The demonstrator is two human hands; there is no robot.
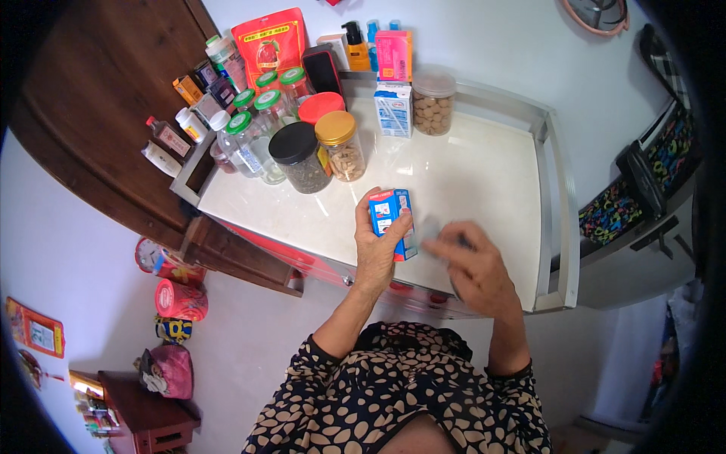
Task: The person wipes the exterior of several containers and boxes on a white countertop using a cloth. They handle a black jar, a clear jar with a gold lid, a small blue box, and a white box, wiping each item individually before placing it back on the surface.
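Note:
My left hand grips a small blue and red cardboard box above the near part of the white cabinet top. Its thumb presses on the printed side face. To the right of the box is my right hand, blurred by motion, with its fingers bent towards the box. A greyish smear and a dark spot show by those fingers; whether they hold something is too blurred to tell. Beyond the box stand a gold-lidded jar of nuts and a black-lidded jar with dark dried contents.
Several green-lidded glass jars crowd the back left, before a red pouch. A blue and white carton and a clear jar of round brown pieces stand at the back. A metal rail edges the right side.

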